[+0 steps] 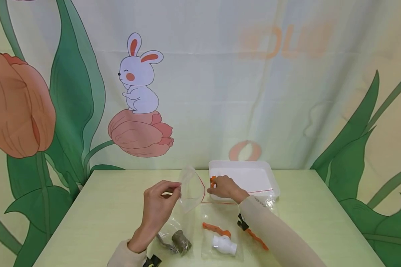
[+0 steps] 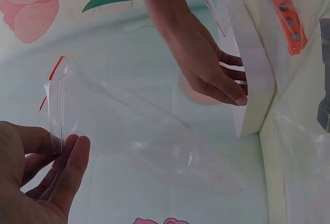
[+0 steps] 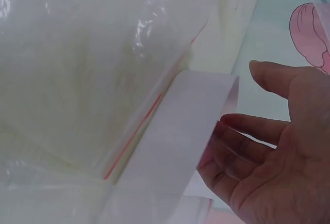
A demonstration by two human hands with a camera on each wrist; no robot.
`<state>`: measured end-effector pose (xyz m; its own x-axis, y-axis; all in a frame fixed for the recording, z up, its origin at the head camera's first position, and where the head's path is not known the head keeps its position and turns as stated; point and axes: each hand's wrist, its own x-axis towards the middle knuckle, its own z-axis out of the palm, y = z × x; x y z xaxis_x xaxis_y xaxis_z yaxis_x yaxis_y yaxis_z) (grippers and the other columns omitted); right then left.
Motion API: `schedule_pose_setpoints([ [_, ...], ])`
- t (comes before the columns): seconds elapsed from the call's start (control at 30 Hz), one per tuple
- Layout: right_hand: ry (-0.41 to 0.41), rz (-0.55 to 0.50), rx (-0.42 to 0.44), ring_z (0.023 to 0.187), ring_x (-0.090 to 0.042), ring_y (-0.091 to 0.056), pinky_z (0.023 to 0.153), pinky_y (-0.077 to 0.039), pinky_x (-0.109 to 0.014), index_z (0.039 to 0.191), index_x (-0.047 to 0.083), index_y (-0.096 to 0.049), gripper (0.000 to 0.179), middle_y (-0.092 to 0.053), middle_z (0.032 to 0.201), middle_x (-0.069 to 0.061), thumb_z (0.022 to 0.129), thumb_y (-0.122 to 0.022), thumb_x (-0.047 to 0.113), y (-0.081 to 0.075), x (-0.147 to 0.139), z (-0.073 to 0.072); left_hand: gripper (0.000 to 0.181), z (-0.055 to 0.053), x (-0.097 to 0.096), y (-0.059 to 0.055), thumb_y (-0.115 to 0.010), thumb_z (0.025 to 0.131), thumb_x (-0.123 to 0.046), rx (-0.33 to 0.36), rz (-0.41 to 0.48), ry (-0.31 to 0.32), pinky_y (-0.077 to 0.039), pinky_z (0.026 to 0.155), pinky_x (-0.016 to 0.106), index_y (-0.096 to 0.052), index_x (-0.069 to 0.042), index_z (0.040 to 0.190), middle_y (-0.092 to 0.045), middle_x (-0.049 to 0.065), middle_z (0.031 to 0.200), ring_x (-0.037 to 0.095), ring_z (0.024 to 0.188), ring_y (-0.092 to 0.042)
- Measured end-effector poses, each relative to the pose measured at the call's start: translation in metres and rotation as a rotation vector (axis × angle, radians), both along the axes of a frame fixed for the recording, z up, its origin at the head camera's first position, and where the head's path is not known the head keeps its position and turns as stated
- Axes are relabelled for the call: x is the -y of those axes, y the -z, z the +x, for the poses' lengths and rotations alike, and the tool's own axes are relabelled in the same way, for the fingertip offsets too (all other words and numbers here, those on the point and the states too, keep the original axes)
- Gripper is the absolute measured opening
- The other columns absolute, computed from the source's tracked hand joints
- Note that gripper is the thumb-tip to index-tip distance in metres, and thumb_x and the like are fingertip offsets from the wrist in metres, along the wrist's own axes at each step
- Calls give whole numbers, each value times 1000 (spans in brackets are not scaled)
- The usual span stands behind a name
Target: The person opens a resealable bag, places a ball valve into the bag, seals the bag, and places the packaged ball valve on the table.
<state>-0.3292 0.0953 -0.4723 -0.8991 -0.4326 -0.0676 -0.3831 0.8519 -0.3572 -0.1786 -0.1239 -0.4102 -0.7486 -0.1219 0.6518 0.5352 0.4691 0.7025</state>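
Note:
My left hand (image 1: 158,200) pinches a clear zip-lock bag (image 2: 129,115) near its zip edge, between thumb and fingers. The bag hangs in the air and looks empty, with a red line along its opening. My right hand (image 1: 225,186) reaches over the left side of a white tray (image 1: 270,176). In the right wrist view its thumb stands apart from the bent fingers (image 3: 252,126), whose tips go behind the tray wall. A small orange piece (image 1: 213,181) shows beside those fingers in the head view; contact is unclear.
Nearer on the table lie clear bags: one with a grey pipe fitting (image 1: 181,241) and grey handle, another with a white valve (image 1: 224,244) and orange handle (image 1: 216,229). A further orange handle (image 1: 258,240) shows partly under my right sleeve. A printed curtain (image 1: 200,92) hangs behind.

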Motion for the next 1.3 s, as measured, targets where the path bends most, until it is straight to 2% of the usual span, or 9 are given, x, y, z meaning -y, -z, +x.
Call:
schedule_pose_setpoints([
  [0.33, 31, -93, 59, 59, -13, -45, 54, -36, -25, 73, 12, -63, 26, -53, 64, 3, 90, -68, 31, 15, -1, -4, 14, -1, 0, 4, -70, 83, 5, -11, 10, 6, -56, 59, 14, -77, -7, 87, -72, -1, 77, 11, 64, -70],
  [0.5, 19, -116, 52, 59, -12, -46, 55, -36, -23, 76, 11, -68, 20, -56, 63, 5, 88, -69, 27, 16, 0, -8, 15, -2, 0, 4, -70, 83, 5, -11, 16, 6, -56, 59, 14, -77, -7, 88, -72, -1, 77, 11, 63, -70],
  [0.73, 20, -128, 36, 67, -13, -55, 61, -45, -25, 85, 8, -72, 17, -68, 75, 0, 83, -72, 25, 21, 1, -14, 15, -2, 0, 4, -70, 83, 5, 9, 26, 5, -56, 59, 15, -77, -8, 87, -72, -1, 77, 12, 64, -70],
  [0.97, 49, -152, 18, 73, -16, -59, 66, -48, -27, 90, 6, -73, 21, -71, 84, -4, 79, -76, 23, 22, 3, -14, 17, -2, 1, 6, -70, 83, 5, 15, 34, 4, -57, 59, 17, -77, -10, 87, -72, -2, 77, 12, 65, -70],
  [1.17, 134, -200, 84, 81, -19, -60, 70, -51, -30, 94, 5, -73, 26, -71, 95, -8, 78, -78, 24, 17, 5, -11, 16, -1, 1, 6, -71, 83, 4, 23, 37, 4, -57, 59, 16, -77, -10, 88, -72, -2, 77, 13, 66, -70],
  [1.3, 172, -243, 128, 78, -18, -63, 72, -53, -31, 98, 4, -73, 28, -70, 99, -9, 78, -78, 24, 14, 5, -8, 15, -2, 2, 7, -71, 83, 4, 26, 29, -3, -56, 60, 15, -77, -10, 88, -72, -1, 77, 12, 66, -70],
])
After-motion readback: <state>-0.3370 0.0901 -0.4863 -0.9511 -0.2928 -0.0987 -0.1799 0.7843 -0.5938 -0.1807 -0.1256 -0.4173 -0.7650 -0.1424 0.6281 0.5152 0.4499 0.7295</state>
